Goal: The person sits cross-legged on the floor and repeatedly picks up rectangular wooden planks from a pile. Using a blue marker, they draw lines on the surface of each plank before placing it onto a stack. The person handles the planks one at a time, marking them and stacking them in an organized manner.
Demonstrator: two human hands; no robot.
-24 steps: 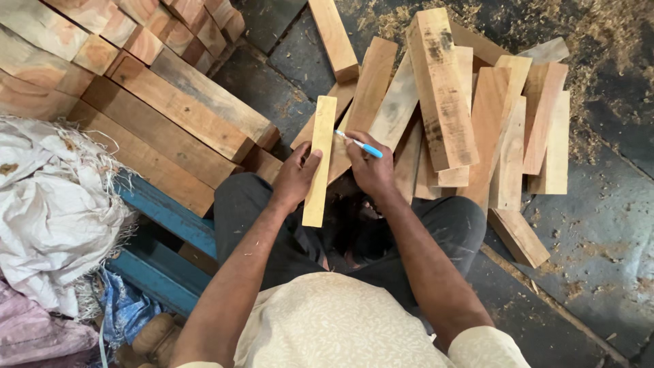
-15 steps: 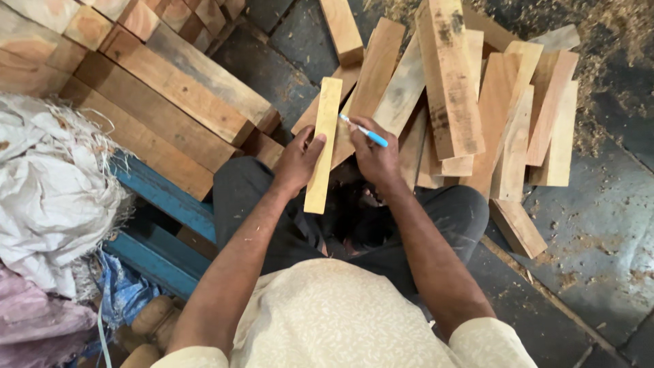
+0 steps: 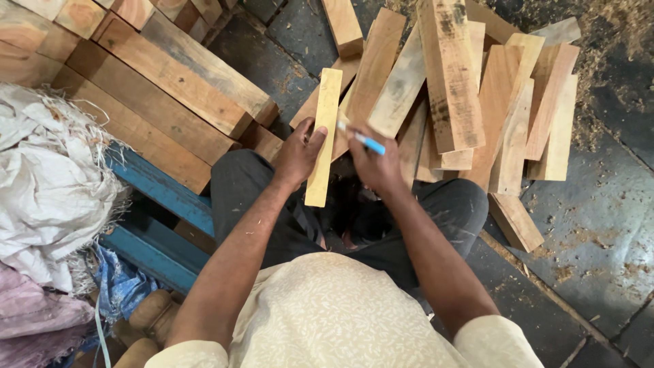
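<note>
I see the left hand (image 3: pixel 298 154) gripping a pale wood strip (image 3: pixel 323 136) upright over the lap; the right hand (image 3: pixel 373 163), just beside it, pinches a blue pen (image 3: pixel 362 140) whose tip touches the strip.

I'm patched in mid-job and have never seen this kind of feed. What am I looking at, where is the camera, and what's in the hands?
There is no machine here: a person sits and works with bare hands. The one camera is worn on their head and looks down, so the arms reach in from the bottom. The left hand grips a pale wood strip, held nearly upright in the picture. The right hand holds a blue pen with its tip at the strip's right edge. Beyond the hands, a loose pile of boards lies on the dark floor, which has sawdust on it. Upper left is a stack of beams; far left, white sacking.
</note>
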